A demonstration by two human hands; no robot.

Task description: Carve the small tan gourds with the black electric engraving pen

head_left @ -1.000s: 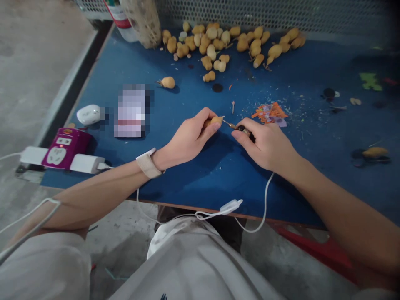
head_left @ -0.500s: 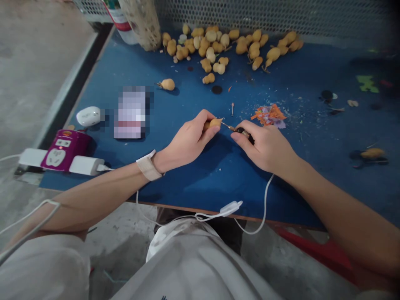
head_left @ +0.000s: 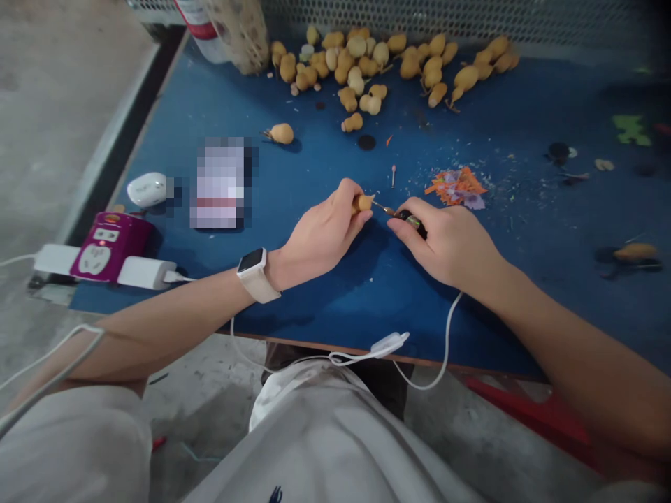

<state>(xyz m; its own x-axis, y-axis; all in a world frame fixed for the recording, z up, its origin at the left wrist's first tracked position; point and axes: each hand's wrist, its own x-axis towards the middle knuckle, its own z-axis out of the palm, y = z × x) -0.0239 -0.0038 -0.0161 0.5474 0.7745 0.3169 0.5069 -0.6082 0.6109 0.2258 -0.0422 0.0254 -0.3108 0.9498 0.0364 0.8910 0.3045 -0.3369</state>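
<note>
Between the thumb and fingers of my left hand point(head_left: 328, 227) is a small tan gourd point(head_left: 363, 203), partly covered by the fingers. My right hand point(head_left: 445, 241) is closed around a dark rotary tool point(head_left: 412, 222) with a white cord. The tool's thin metal tip point(head_left: 384, 208) points left at the gourd's end; whether they touch is too small to tell. A small loose bit point(head_left: 393, 176) lies on the blue table point(head_left: 314, 311) beyond the hands. Orange and purple scraps point(head_left: 457, 187) lie just past my right hand.
Many gourds point(head_left: 343, 66) are heaped along the back, beside a tall container point(head_left: 238, 35). One gourd point(head_left: 282, 133) lies nearer. At left are a blurred phone-like object point(head_left: 217, 183), a white case point(head_left: 147, 189) and a purple power socket point(head_left: 107, 248). A cord switch point(head_left: 388, 345) hangs at the front edge.
My left wrist has turned, so the watch face now shows and less of the gourd is visible. The right hand keeps its grip on the tool. The whole view has shifted slightly.
</note>
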